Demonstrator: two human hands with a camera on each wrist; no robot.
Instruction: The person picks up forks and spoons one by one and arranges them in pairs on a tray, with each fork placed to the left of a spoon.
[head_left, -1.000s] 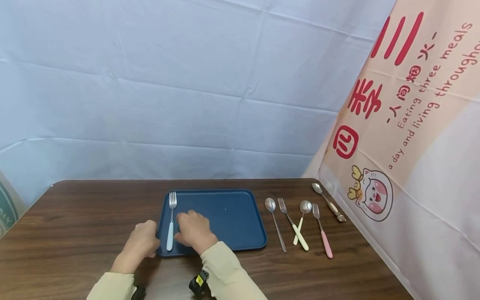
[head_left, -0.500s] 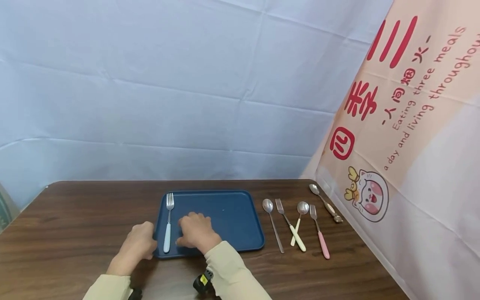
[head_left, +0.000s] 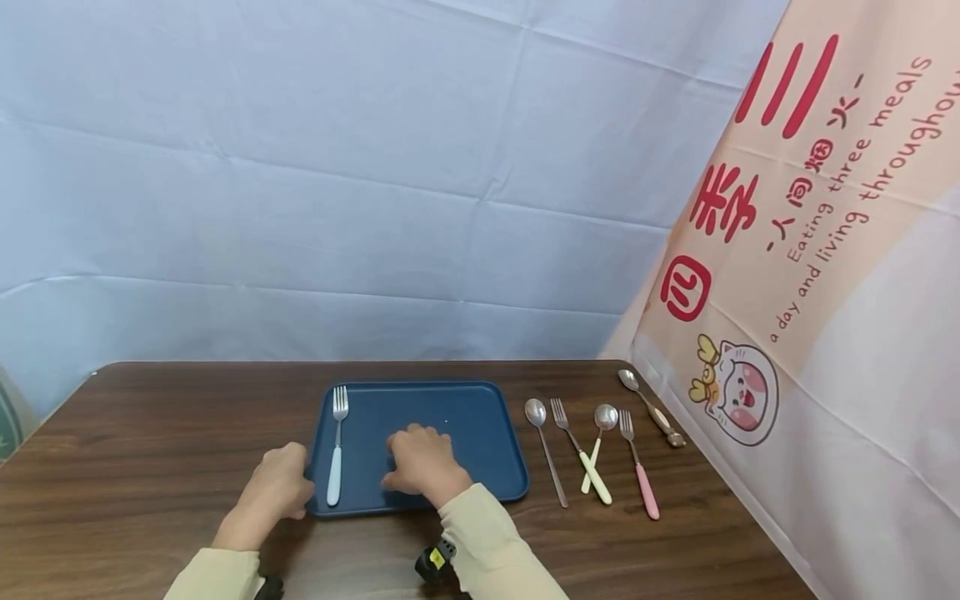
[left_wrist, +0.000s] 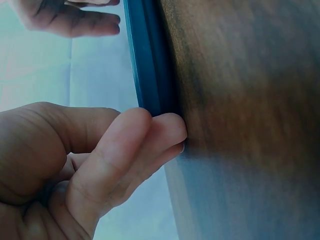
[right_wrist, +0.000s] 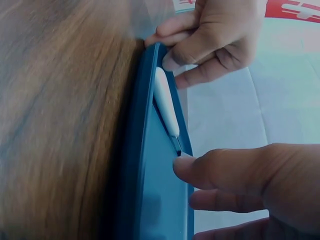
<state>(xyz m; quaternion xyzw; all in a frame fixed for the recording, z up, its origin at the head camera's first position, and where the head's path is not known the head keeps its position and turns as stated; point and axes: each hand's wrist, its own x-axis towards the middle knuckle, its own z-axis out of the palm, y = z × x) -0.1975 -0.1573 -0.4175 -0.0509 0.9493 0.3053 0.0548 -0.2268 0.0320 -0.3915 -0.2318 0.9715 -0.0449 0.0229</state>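
A dark blue tray (head_left: 476, 425) lies on the table, with a light-blue-handled fork (head_left: 334, 475) lengthwise along its left side. My left hand (head_left: 276, 483) grips the tray's left edge near the front corner; in the right wrist view its thumb reaches over the rim beside the white-looking handle end. Over the front middle of the tray hovers my right hand (head_left: 426, 462), right of the fork and holding nothing. Its thumb (right_wrist: 187, 167) and fingers are spread loosely in the right wrist view. Whether its fingertips touch the tray, I cannot tell.
Right of the tray lie a metal spoon (head_left: 546, 450), a cream-handled fork (head_left: 596, 477) crossing a cream-handled spoon (head_left: 605, 417), a pink-handled fork (head_left: 647, 492) and another spoon (head_left: 657, 417) near the table's right edge. A pale cloth (head_left: 300, 208) hangs behind the table (head_left: 150, 458).
My right hand has moved rightward over the tray, away from the fork handle. My left hand keeps its grip on the tray's edge. The fork stays in place on the tray.
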